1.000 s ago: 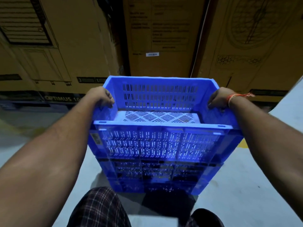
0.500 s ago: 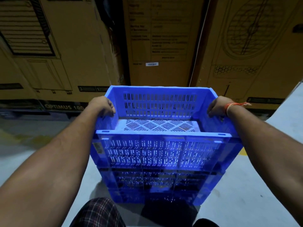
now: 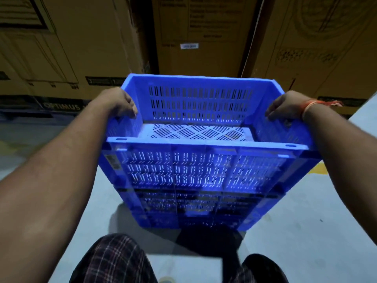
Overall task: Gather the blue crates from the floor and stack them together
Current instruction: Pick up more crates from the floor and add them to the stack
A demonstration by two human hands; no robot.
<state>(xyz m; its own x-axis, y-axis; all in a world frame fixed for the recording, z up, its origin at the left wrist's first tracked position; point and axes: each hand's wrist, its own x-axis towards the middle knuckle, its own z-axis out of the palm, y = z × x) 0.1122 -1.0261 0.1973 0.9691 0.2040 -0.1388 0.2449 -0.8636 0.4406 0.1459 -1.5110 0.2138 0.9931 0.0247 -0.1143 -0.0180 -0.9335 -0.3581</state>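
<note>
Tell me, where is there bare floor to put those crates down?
Bare grey floor lies right of the blue crates, up to the yellow mark. Another patch lies left, under the forearm. Ahead, cardboard boxes crowd the way.

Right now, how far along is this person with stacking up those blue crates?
Partly done: at least two crates already sit stacked, the top crate on a lower crate. In hand: the left hand and right hand grip the top crate's side rims. Whether the stack rests on the grey floor or is being carried is unclear. No other crates show in this view, so what is left cannot be told.
</note>
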